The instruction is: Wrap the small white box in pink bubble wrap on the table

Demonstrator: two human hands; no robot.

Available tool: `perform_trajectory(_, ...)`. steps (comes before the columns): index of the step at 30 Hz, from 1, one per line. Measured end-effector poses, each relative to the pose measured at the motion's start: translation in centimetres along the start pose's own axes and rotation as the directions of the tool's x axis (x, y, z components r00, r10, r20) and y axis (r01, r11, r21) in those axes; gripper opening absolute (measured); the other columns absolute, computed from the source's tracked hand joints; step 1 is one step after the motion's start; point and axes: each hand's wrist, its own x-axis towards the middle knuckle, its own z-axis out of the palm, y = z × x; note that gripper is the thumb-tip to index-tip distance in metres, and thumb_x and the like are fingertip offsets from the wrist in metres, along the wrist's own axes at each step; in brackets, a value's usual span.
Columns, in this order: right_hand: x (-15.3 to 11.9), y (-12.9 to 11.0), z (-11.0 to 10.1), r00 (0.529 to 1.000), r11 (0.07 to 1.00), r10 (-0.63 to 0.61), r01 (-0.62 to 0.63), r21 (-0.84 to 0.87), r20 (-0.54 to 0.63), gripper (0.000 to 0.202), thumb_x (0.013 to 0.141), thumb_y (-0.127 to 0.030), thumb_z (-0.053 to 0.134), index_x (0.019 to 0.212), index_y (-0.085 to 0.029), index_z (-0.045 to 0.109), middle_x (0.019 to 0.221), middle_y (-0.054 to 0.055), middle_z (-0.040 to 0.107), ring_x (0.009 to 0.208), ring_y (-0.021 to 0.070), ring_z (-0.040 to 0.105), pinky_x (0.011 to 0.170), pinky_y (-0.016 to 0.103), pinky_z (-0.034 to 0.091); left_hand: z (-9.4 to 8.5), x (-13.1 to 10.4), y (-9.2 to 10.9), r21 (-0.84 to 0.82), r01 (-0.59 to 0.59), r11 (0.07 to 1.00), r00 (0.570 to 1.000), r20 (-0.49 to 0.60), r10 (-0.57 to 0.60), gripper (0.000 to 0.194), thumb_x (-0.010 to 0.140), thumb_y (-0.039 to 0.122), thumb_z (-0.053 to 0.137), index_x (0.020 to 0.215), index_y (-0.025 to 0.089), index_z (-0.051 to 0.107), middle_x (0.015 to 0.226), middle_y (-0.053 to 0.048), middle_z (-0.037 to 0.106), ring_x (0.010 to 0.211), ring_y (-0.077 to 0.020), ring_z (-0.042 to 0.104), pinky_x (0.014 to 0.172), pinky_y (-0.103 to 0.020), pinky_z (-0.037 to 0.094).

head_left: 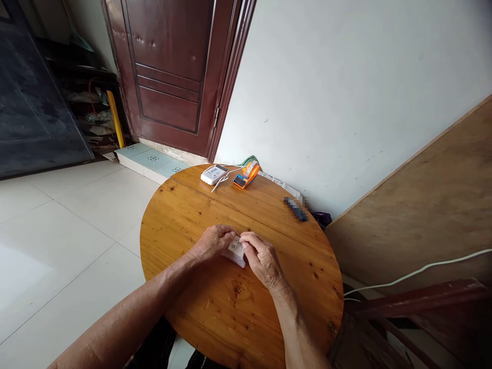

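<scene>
Here, a pale wall (346, 92) and a dark red door (169, 66) stand behind a round wooden table (230, 318), seen from above by the person seated at it. A wooden board (423, 215) leans against the wall to the right, with a white cable (423, 269) running across it. At the table's far edge lie a white device (213, 174) with a thin cord, an orange pack (246, 174) just beside it, and a small dark object (295, 209), blurred, further right.

Near the middle of the table both hands meet over a small clear packet (235, 251). The left hand (211, 242) is curled, fingertips pinching the packet's left edge. The right hand (263, 259) is likewise closed, thumb and forefinger pinching its top right corner. The packet lies between the two hands, touching both and resting on or just above the wood, its long axis slanting from the far left toward the near right. Neither hand is clearly nearer; each grips its own side.
</scene>
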Motion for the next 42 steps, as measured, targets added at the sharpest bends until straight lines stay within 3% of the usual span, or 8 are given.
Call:
perform_trajectory(13, -0.3, -0.1, 0.0, 0.999, 0.997, -0.005, 0.007, 0.075, -0.032, 0.018, 0.087, -0.013, 0.048, 0.094, -0.024, 0.061, 0.104, 0.005, 0.066, 0.098, 0.0187, 0.063, 0.085, 0.028, 0.049, 0.2, -0.4, -0.7, 0.044, -0.026, 0.999, 1.000, 0.010, 0.026, 0.038, 0.078, 0.035, 0.062, 0.110, 0.018, 0.070, 0.083, -0.001, 0.064, 0.072, -0.0131, 0.055, 0.063, -0.022, 0.042)
perform_trajectory(20, 0.2, -0.4, 0.6, 0.996, 0.999, -0.010, 0.015, 0.052, -0.094, 0.019, 0.088, -0.011, 0.045, 0.093, -0.023, 0.059, 0.097, 0.006, 0.066, 0.092, 0.0191, 0.063, 0.084, 0.030, 0.050, 0.8, -0.3, -1.0, -0.037, 0.022, 0.999, 0.995, -0.095, -0.026, 0.057, 0.074, 0.031, 0.066, 0.129, 0.015, 0.056, 0.092, -0.002, 0.061, 0.070, -0.0114, 0.054, 0.063, -0.022, 0.044)
perform_trajectory(24, 0.3, -0.6, 0.3, 0.999, 0.995, -0.010, 0.014, 0.100, -0.034, 0.020, 0.083, -0.019, 0.059, 0.104, -0.023, 0.060, 0.111, 0.008, 0.066, 0.105, 0.0214, 0.062, 0.092, 0.033, 0.050, 0.8, -0.1, -1.0, -0.071, 0.024, 0.997, 0.989, -0.142, -0.034, 0.054, 0.077, 0.033, 0.064, 0.127, 0.015, 0.056, 0.104, -0.006, 0.060, 0.070, -0.0114, 0.056, 0.062, -0.023, 0.046)
perform_trajectory(26, 0.3, -0.6, 0.4, 1.000, 0.995, 0.022, -0.021, 0.100, -0.008, 0.030, 0.080, -0.021, 0.064, 0.110, -0.023, 0.059, 0.116, 0.008, 0.065, 0.108, 0.0225, 0.062, 0.094, 0.035, 0.050, 0.8, 0.0, -1.0, -0.056, 0.020, 0.998, 0.987, -0.156, -0.029, 0.051, 0.078, 0.034, 0.063, 0.126, 0.016, 0.057, 0.108, -0.007, 0.059, 0.071, -0.0120, 0.057, 0.063, -0.024, 0.048)
perform_trajectory(30, 0.1, -0.3, 0.9, 0.986, 0.987, 0.157, -0.154, 0.040, -0.062, 0.038, 0.080, -0.019, 0.060, 0.118, -0.022, 0.057, 0.112, 0.008, 0.069, 0.096, 0.0215, 0.067, 0.087, 0.036, 0.054, 0.9, 0.2, -0.7, 0.041, -0.011, 0.999, 0.982, -0.189, 0.019, 0.049, 0.078, 0.030, 0.061, 0.125, 0.017, 0.057, 0.111, -0.007, 0.058, 0.069, -0.0116, 0.056, 0.069, -0.027, 0.050)
perform_trajectory(32, 0.1, -0.1, 1.1, 0.982, 0.985, 0.172, -0.172, 0.007, -0.076, 0.042, 0.080, -0.020, 0.060, 0.122, -0.021, 0.056, 0.116, 0.009, 0.069, 0.100, 0.0230, 0.067, 0.089, 0.037, 0.054, 0.9, 0.2, -0.4, 0.097, -0.038, 0.995, 0.981, -0.186, 0.055, 0.048, 0.079, 0.028, 0.060, 0.126, 0.018, 0.056, 0.112, -0.006, 0.058, 0.070, -0.0117, 0.056, 0.074, -0.028, 0.051)
perform_trajectory(36, -0.1, 0.2, 1.1, 0.988, 0.992, 0.126, -0.127, -0.014, -0.088, 0.045, 0.080, -0.019, 0.061, 0.125, -0.022, 0.055, 0.118, 0.009, 0.068, 0.108, 0.0240, 0.065, 0.092, 0.038, 0.053, 1.0, 0.0, -0.1, 0.165, -0.053, 0.985, 0.985, -0.156, 0.079, 0.048, 0.081, 0.027, 0.058, 0.128, 0.019, 0.056, 0.116, -0.008, 0.058, 0.080, -0.0149, 0.059, 0.082, -0.030, 0.051)
perform_trajectory(42, -0.3, 0.5, 1.0, 0.993, 0.991, -0.040, 0.025, -0.129, -0.114, 0.032, 0.081, -0.011, 0.057, 0.108, -0.025, 0.066, 0.118, 0.009, 0.065, 0.110, 0.0248, 0.062, 0.095, 0.039, 0.052, 1.2, -0.3, -0.2, 0.196, -0.035, 0.980, 0.983, -0.172, 0.069, 0.040, 0.086, 0.029, 0.053, 0.125, 0.019, 0.058, 0.116, -0.009, 0.060, 0.091, -0.0193, 0.061, 0.087, -0.033, 0.051)
